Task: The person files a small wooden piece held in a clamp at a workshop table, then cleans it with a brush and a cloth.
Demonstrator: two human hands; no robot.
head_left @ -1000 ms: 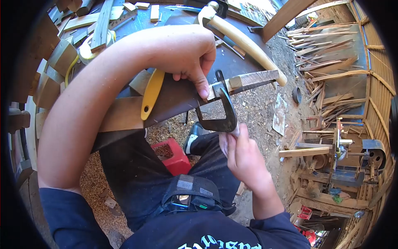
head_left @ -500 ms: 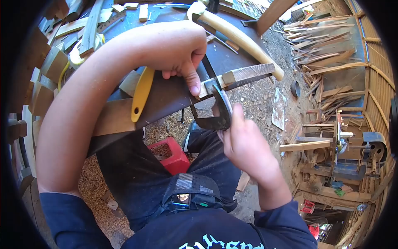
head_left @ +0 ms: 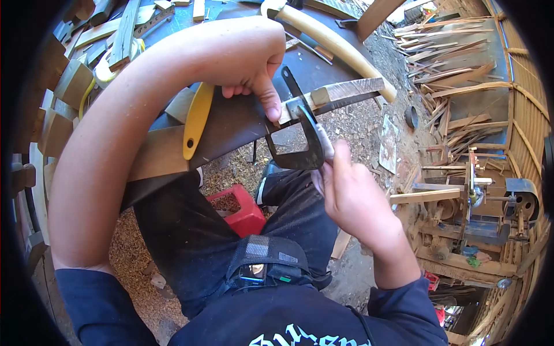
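My left hand (head_left: 257,83) presses its thumb on the near end of a small wood piece (head_left: 346,90) at the table's edge; its other fingers are bent. My right hand (head_left: 360,196) is closed round the handle of a dark C-shaped frame tool (head_left: 300,158), which looks like a small saw. The tool straddles the wood piece beside my left thumb, its upper end sticking out past the wood. A yellow handle (head_left: 198,122) rests on a flat board (head_left: 161,153) left of my left hand.
A long curved wooden handle (head_left: 329,40) lies across the far side of the dark table (head_left: 231,130). Wood offcuts and a tape roll (head_left: 105,70) are at the left. Below are a red plastic object (head_left: 245,214) and shavings; a machine (head_left: 490,213) stands at the right.
My right hand has moved right and slightly down. The frame tool has tilted, and its upper end has shifted. My left hand stays nearly in place on the wood.
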